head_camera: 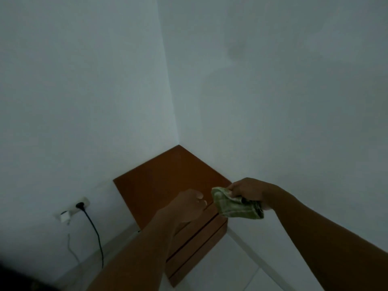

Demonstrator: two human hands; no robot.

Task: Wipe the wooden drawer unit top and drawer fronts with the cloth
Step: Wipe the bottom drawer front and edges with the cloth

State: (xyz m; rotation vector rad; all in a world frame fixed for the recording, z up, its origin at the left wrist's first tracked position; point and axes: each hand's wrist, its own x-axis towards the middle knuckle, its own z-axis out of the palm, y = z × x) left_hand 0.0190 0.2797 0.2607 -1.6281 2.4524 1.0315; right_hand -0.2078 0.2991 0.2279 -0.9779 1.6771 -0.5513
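Observation:
The wooden drawer unit (165, 181) stands in the corner of two white walls, its brown top bare. Several drawer fronts (199, 248) show below the front edge. My right hand (246, 189) grips a bunched green checked cloth (235, 205) in the air just past the unit's right front corner. My left hand (189, 204) hovers over the front edge of the top with its fingers curled and nothing in it.
A wall socket (83, 203) with a black plug and cable (94, 229) sits low on the left wall. Beside it is a white charger (64, 217) with a thin white wire. White floor (220, 276) lies in front of the unit.

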